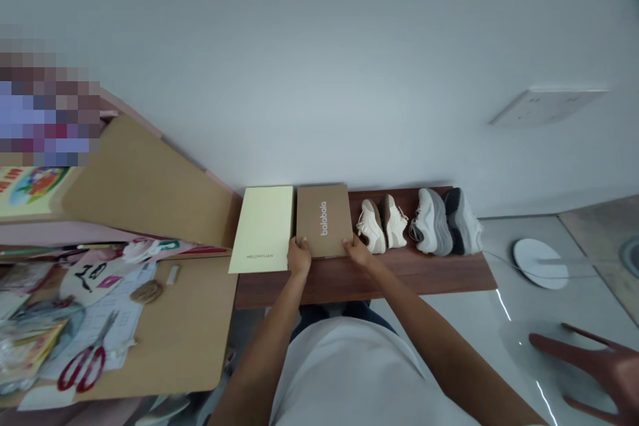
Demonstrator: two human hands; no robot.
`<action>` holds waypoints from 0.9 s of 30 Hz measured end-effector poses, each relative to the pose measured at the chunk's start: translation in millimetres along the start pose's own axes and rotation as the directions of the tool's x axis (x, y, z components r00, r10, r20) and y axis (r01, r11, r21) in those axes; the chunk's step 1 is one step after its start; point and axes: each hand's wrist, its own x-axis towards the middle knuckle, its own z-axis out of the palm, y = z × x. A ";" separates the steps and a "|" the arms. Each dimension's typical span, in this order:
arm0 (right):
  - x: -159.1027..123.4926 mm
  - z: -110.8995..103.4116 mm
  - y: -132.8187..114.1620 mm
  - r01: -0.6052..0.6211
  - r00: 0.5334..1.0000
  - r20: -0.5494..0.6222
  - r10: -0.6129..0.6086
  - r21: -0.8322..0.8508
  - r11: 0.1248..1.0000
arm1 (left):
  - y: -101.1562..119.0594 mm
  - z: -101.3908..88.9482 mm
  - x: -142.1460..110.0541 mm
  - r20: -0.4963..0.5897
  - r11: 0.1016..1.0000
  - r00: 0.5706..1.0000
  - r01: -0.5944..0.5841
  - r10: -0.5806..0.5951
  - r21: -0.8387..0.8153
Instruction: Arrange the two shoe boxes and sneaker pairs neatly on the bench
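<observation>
The left hand (299, 258) and right hand (357, 253) have their fingers holding the brown box (323, 219) at its seven and five o'clock corners, best kept level between the yellow box (263, 227) at nine o'clock and cream shoes (372, 225) at three.

Two hands (299, 257) (356, 251), two boxes (263, 226) (319, 219) and four shoes (370, 223) (394, 221) (432, 221) (462, 219) are showing; one bench (399, 277), one desk (190, 333), one pair of scissors (92, 347) and one wall plate (549, 108) are appearing too.
</observation>
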 end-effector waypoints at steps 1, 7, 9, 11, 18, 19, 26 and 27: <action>-4.0 -4.7 -0.5 -0.003 1.000 -0.027 0.002 -0.036 0.999 | 2.1 -3.5 -2.1 -0.016 0.999 0.999 -0.043 0.043 -0.003; -32.7 -79.7 20.4 0.040 0.977 -0.211 -0.042 -0.010 0.999 | 29.4 -3.0 -37.4 -0.055 0.896 0.907 -0.420 0.417 -0.141; -37.1 -112.0 32.6 -0.003 0.965 -0.261 -0.001 -0.014 1.000 | 43.1 16.2 -57.4 0.055 0.868 0.883 -0.443 0.465 -0.226; -36.9 -139.3 44.8 -0.063 0.959 -0.280 0.048 -0.044 0.997 | 55.2 44.4 -77.5 0.192 0.858 0.857 -0.410 0.479 -0.310; -16.4 -175.1 81.3 -0.126 0.979 -0.192 0.074 -0.273 0.954 | 59.5 145.6 -109.4 0.384 0.940 0.866 -0.241 0.320 -0.241; -12.9 -174.5 84.7 -0.108 0.983 -0.174 0.057 -0.296 0.949 | 56.7 155.1 -108.5 0.377 0.957 0.886 -0.203 0.270 -0.207; 6.2 -167.8 95.0 -0.023 0.997 -0.081 -0.011 -0.412 0.911 | 47.5 180.9 -96.8 0.392 0.983 0.902 -0.173 0.180 -0.055; 7.4 -169.5 95.4 -0.001 0.996 -0.083 -0.038 -0.419 0.908 | 48.6 180.1 -96.6 0.385 0.981 0.902 -0.187 0.192 -0.052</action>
